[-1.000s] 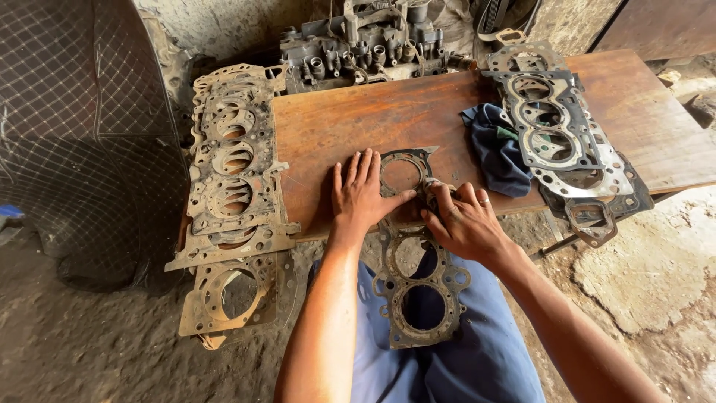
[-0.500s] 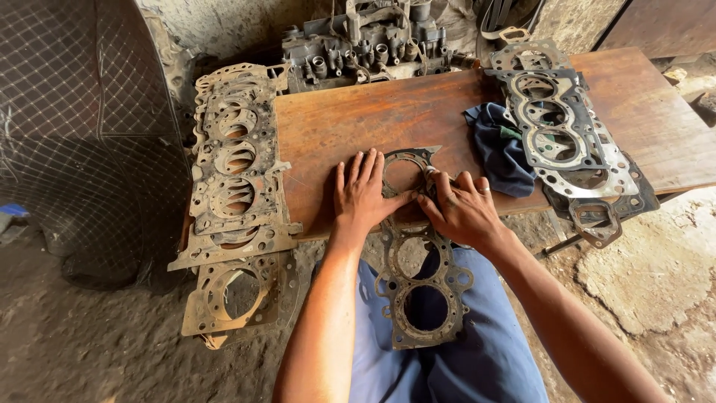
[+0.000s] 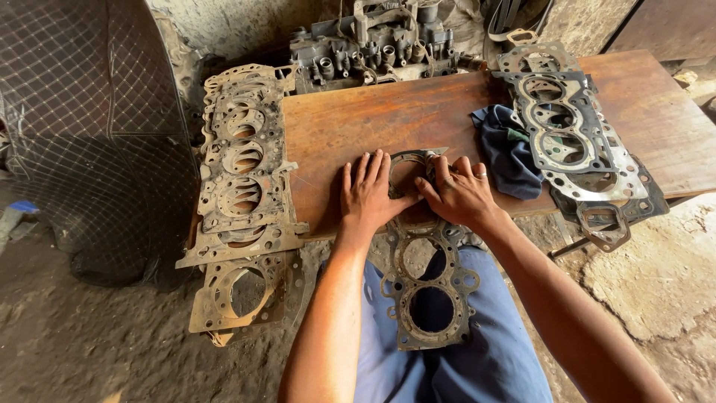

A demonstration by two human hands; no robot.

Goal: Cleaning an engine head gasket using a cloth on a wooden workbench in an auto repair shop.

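Right hand (image 3: pixel 461 195) is being shifted slightly along the gasket (image 3: pixel 424 257) since earlier; left hand (image 3: pixel 367 192) fingers are being pressed flat, spread wide, onto the worktop (image 3: pixel 418 119). Even pressure beside the fingers is being advised.

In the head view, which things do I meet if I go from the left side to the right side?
Quilted cover → rusty gasket stack → left hand → right hand → blue cloth → grey gasket stack.

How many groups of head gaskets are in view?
3. A stack hangs over the wooden board's left end, a stack lies at its right end, and one gasket sits under both hands. Stacked layers hide the exact sheet count.
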